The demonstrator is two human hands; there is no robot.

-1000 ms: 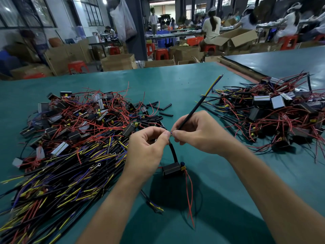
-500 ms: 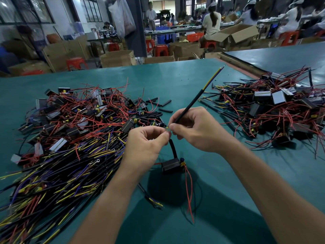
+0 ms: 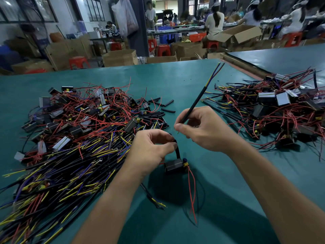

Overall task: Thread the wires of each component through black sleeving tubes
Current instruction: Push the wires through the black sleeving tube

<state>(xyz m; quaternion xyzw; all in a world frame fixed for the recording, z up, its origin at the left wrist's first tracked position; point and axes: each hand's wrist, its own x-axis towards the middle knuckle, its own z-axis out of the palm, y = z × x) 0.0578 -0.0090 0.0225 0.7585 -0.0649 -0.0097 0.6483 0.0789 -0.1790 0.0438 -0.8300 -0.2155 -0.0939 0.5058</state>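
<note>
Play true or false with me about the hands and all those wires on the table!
1. The right hand holds a long black sleeving tube. True.
2. Yellow and blue wires poke out of the tube's far end. True.
3. The left hand lies flat on the table. False: it pinches the black lead rising from the small black component.
4. Green wires hang from that component. False: they are red wires.
5. Loose short black tubes lie on the table beyond the hands. True.
</note>
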